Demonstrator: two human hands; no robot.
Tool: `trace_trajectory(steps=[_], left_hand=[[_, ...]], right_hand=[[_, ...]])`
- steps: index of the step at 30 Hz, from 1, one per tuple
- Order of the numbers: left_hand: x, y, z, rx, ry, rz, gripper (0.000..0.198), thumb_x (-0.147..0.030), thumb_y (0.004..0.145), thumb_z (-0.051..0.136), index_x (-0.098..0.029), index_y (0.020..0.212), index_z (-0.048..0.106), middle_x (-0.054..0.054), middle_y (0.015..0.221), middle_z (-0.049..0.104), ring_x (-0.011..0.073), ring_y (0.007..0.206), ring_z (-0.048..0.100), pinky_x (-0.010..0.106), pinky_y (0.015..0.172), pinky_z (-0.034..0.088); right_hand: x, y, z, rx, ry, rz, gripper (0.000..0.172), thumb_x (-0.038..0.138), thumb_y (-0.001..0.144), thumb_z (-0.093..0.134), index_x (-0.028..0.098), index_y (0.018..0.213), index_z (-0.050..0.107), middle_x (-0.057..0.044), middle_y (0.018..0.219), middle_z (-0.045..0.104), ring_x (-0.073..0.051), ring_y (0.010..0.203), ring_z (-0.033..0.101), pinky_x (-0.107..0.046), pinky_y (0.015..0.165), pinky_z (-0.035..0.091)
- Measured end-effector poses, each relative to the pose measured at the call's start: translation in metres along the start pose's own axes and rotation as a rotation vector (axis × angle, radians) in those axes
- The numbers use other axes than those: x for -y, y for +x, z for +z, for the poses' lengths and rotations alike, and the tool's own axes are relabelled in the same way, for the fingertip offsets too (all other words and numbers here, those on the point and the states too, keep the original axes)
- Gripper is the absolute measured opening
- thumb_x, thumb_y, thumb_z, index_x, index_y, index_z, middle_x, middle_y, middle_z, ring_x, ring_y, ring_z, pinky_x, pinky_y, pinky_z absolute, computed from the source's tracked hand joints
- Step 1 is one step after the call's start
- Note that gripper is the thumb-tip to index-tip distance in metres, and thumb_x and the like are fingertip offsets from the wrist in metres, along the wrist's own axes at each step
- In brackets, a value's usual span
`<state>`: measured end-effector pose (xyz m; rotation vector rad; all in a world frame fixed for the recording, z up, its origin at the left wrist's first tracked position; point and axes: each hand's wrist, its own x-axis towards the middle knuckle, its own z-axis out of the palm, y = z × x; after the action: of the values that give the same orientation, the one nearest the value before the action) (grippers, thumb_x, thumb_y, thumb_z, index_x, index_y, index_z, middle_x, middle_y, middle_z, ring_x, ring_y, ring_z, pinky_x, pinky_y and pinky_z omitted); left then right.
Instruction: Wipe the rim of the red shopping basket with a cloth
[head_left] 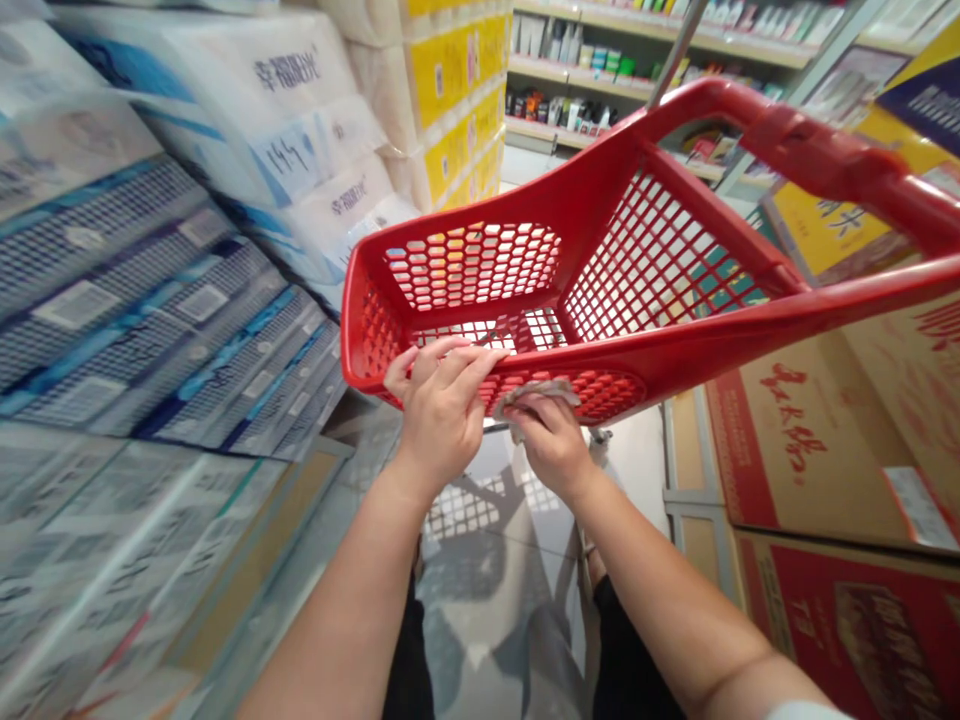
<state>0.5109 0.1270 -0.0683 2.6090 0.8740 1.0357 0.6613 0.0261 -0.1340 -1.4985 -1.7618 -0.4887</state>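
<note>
Tilted red basket held between tissue packs and cartons. Near rim gripped by left hand, fingers pressed together over edge. Seemingly grey cloth pinched against near wall by right hand, fingers curled.

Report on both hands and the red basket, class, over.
Status: left hand grips red shopping basket rim. Then right hand presses cloth on its outer wall. Close by: tissue packs left, cartons right.
</note>
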Motion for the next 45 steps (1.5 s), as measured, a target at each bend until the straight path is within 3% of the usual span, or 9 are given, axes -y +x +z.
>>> trace_trajectory(steps=[5,9,13,18,24,27,32,36,45], left_hand=[[0.001,-0.002,-0.001,0.033,0.009,-0.001,0.046,-0.014,0.087,0.042,-0.031,0.127,0.059,0.002,0.115,0.064,0.0223,0.122,0.046,0.045,0.109,0.018],[0.002,-0.001,-0.003,0.055,0.012,0.009,0.047,-0.014,0.088,0.041,-0.029,0.129,0.057,0.003,0.118,0.063,0.0225,0.122,0.045,0.044,0.109,0.02],[0.003,0.0,-0.003,0.046,0.017,0.008,0.046,-0.014,0.089,0.041,-0.03,0.129,0.058,0.002,0.119,0.063,0.0224,0.121,0.046,0.044,0.11,0.018],[0.005,0.002,-0.003,0.042,0.01,0.026,0.044,-0.015,0.089,0.041,-0.029,0.127,0.058,0.001,0.119,0.062,0.0221,0.121,0.045,0.043,0.109,0.022],[0.003,-0.001,-0.004,0.077,0.021,0.056,0.048,-0.014,0.089,0.04,-0.026,0.133,0.053,0.004,0.124,0.059,0.0218,0.121,0.045,0.04,0.108,0.024],[0.0,-0.002,-0.003,0.079,0.046,0.063,0.049,-0.014,0.088,0.041,-0.025,0.135,0.051,0.004,0.127,0.058,0.0227,0.122,0.045,0.041,0.107,0.024],[-0.002,-0.004,-0.003,0.024,0.11,0.045,0.051,-0.016,0.087,0.046,-0.025,0.137,0.049,0.006,0.129,0.057,0.024,0.125,0.044,0.041,0.105,0.022],[0.002,-0.005,-0.004,0.016,0.114,0.053,0.053,-0.015,0.085,0.047,-0.025,0.137,0.05,0.006,0.127,0.058,0.0238,0.123,0.045,0.04,0.104,0.024],[0.001,-0.009,-0.002,0.026,0.102,0.039,0.054,-0.013,0.084,0.047,-0.027,0.136,0.05,0.005,0.124,0.059,0.0241,0.122,0.047,0.041,0.105,0.024]], right_hand=[[0.003,0.003,-0.001,-0.097,-0.057,0.058,0.031,0.008,0.089,0.055,0.024,0.112,0.068,-0.007,0.105,0.064,-0.02,0.102,0.057,-0.036,0.095,0.045],[0.002,0.005,-0.003,-0.006,-0.039,0.027,0.029,0.007,0.088,0.057,0.022,0.109,0.07,-0.007,0.105,0.066,-0.02,0.102,0.059,-0.034,0.096,0.041],[0.003,0.009,-0.005,-0.044,-0.036,0.051,0.029,0.006,0.089,0.054,0.022,0.109,0.068,-0.006,0.109,0.066,-0.019,0.104,0.059,-0.034,0.096,0.041],[0.005,0.012,-0.004,0.076,-0.063,0.072,0.029,0.009,0.093,0.047,0.022,0.104,0.07,-0.004,0.108,0.067,-0.018,0.103,0.058,-0.032,0.095,0.044],[0.005,0.006,-0.006,-0.033,-0.178,0.136,0.022,0.015,0.091,0.057,0.028,0.101,0.071,-0.001,0.105,0.068,-0.019,0.104,0.054,-0.036,0.097,0.041],[0.005,0.007,-0.008,-0.021,-0.11,0.095,0.023,0.013,0.091,0.055,0.027,0.101,0.071,-0.002,0.104,0.066,-0.018,0.101,0.054,-0.034,0.096,0.045],[0.005,0.009,-0.006,-0.153,-0.064,0.096,0.028,0.008,0.089,0.055,0.024,0.108,0.069,-0.006,0.108,0.063,-0.02,0.108,0.051,-0.036,0.098,0.046],[0.007,0.008,-0.005,-0.083,-0.023,0.034,0.029,0.006,0.089,0.054,0.022,0.109,0.068,-0.006,0.105,0.064,-0.02,0.109,0.052,-0.036,0.1,0.046],[0.002,0.007,-0.008,-0.09,-0.077,0.054,0.031,0.006,0.088,0.055,0.026,0.108,0.068,-0.004,0.1,0.064,-0.02,0.099,0.054,-0.035,0.095,0.047]])
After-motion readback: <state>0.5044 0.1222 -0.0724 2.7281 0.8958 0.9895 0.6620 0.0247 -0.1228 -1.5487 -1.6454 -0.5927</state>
